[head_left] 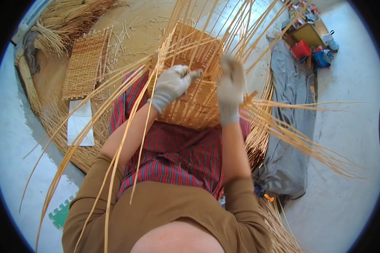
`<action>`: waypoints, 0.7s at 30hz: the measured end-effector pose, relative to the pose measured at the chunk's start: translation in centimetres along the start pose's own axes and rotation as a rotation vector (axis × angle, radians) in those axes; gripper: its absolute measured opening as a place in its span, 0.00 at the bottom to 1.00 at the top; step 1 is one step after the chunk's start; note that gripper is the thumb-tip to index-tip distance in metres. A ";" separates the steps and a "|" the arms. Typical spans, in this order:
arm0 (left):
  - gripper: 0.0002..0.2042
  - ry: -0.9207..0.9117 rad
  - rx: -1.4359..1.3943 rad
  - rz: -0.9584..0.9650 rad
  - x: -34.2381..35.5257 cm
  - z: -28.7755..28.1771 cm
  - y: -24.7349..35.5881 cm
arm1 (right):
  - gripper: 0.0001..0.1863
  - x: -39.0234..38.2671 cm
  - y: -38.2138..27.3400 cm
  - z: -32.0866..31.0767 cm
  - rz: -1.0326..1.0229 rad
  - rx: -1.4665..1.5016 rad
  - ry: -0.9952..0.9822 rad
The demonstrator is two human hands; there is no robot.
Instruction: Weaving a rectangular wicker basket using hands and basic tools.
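Note:
A half-woven wicker basket [190, 110] rests on my lap, with long loose canes [249, 25] fanning out from its edges to the far side, left and right. My left hand [173, 84], in a pale knitted glove, lies over the basket's left part. Its fingers are closed at a thin wicker strand on the weave. Along the basket's right edge, my gloved right hand [230, 84] is raised. Its fingers are smeared by motion, so what they hold cannot be made out.
A flat woven panel [86, 63] lies at the far left above a white sheet [81, 126]. Bundled straw [67, 21] sits behind it. A grey cloth [289, 80] stretches along the right, with a red container [300, 49] and a blue one [323, 58] beyond.

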State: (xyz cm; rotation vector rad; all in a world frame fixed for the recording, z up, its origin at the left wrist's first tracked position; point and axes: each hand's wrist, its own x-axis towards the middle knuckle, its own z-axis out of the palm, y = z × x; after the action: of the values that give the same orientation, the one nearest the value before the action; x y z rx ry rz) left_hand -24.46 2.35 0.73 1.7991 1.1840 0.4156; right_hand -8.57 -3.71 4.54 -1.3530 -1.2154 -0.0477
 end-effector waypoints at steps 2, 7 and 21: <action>0.30 0.064 -0.305 -0.039 0.1 0.8 0.6 | 0.13 5.0 -0.2 3.0 -0.333 -0.255 -0.023; 0.23 -0.002 -0.190 -0.149 1.2 0.3 0.5 | 0.11 -2.1 5.8 -3.0 0.010 0.764 0.040; 0.27 0.074 -0.029 0.220 2.6 8.1 5.2 | 0.21 5.2 2.1 -6.4 -0.214 -0.228 -0.029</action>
State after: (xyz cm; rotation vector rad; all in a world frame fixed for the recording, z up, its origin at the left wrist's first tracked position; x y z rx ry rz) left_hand -14.88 -0.16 0.30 1.9098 1.0270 0.6284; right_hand -0.88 -4.73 8.14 -1.4173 -1.4084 -0.3272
